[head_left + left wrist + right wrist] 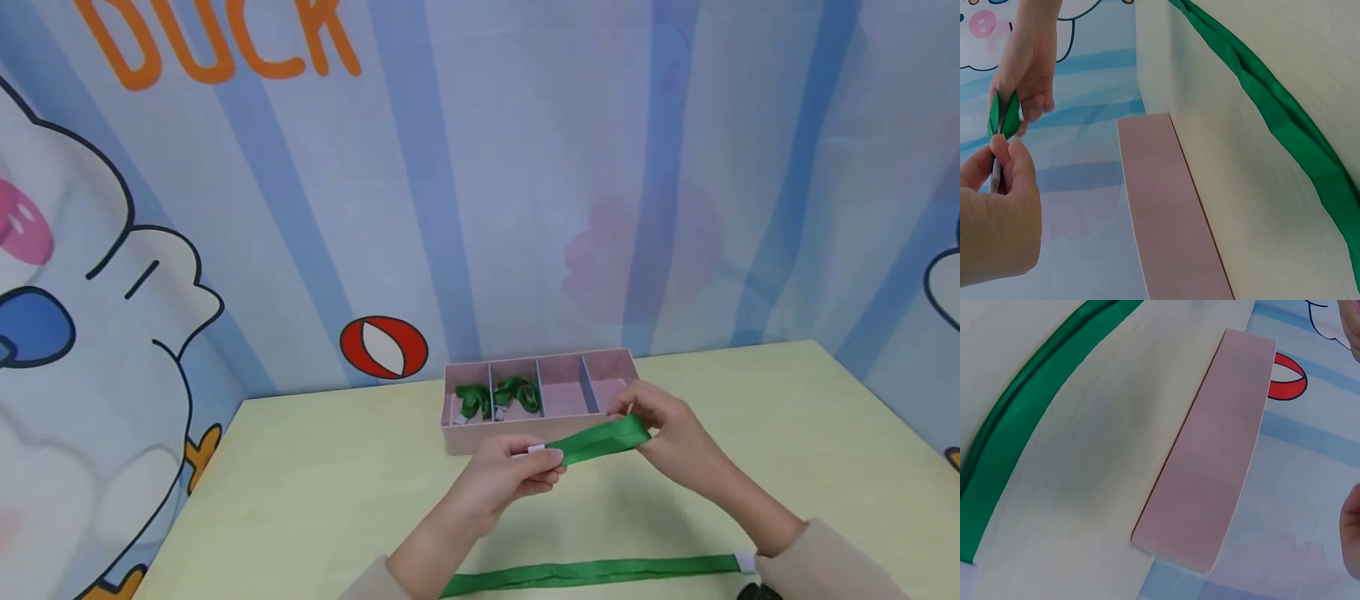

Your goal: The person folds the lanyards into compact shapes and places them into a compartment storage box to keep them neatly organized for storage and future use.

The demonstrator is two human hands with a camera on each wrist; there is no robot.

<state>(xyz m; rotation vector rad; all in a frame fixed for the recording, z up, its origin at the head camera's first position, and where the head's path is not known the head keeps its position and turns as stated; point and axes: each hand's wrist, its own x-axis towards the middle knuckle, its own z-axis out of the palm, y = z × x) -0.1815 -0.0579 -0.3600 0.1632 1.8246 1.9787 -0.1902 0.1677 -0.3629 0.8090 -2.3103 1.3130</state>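
Observation:
A folded green ribbon (600,442) stretches between my two hands, above the table and in front of the box. My left hand (501,477) pinches one end between thumb and fingers, where a small white tag pokes out. At the other end my right hand (678,433) grips the fold, its fingers partly behind it. Seen from the left wrist, the left hand (1004,219) pinches the ribbon (1005,115) below the right hand (1027,75). Only an edge of a hand (1350,531) shows in the right wrist view.
A pink box (487,437) with dividers stands at the back; its two left compartments hold bundled green ribbons (517,393). A second green ribbon (592,572) with a white end lies flat near the table's (322,492) front. Behind hangs a blue striped printed backdrop (517,167).

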